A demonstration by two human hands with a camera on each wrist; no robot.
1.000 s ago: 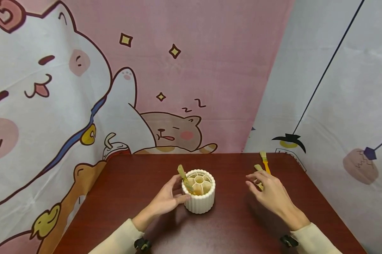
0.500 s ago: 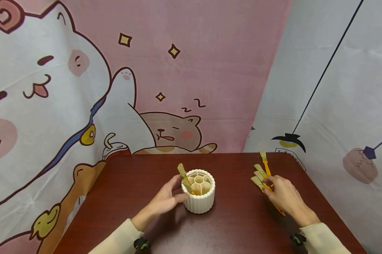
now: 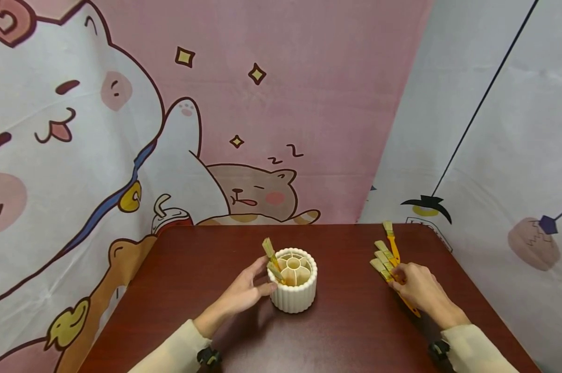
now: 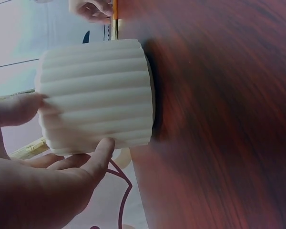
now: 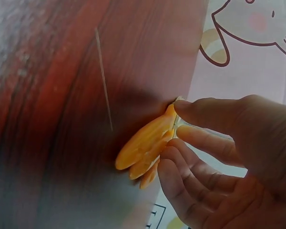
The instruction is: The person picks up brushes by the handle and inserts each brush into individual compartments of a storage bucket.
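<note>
In the head view, my left hand [image 3: 243, 293] holds the near left side of a white ribbed pot [image 3: 294, 299], which stands on the table. A wheel-like divider inside it forms several slots. Two bristle brushes [image 3: 268, 247] lean in its left side. The left wrist view shows the thumb and fingers around the ribbed wall [image 4: 95, 95]. On the right, my right hand [image 3: 421, 290] pinches the nearest of several flat paintbrushes [image 3: 382, 269] with thumb and forefinger. Their orange handles [image 5: 145, 143] show in the right wrist view, lying close together on the table.
One more paintbrush [image 3: 390, 241] lies further back, near the table's far edge. The dark red table [image 3: 337, 336] ends at a pink and white cartoon cloth [image 3: 327, 103] behind and at both sides.
My right hand has moved right and toward me, from above the brushes to the nearest one, uncovering their bristles. The left hand has stayed at the pot.
</note>
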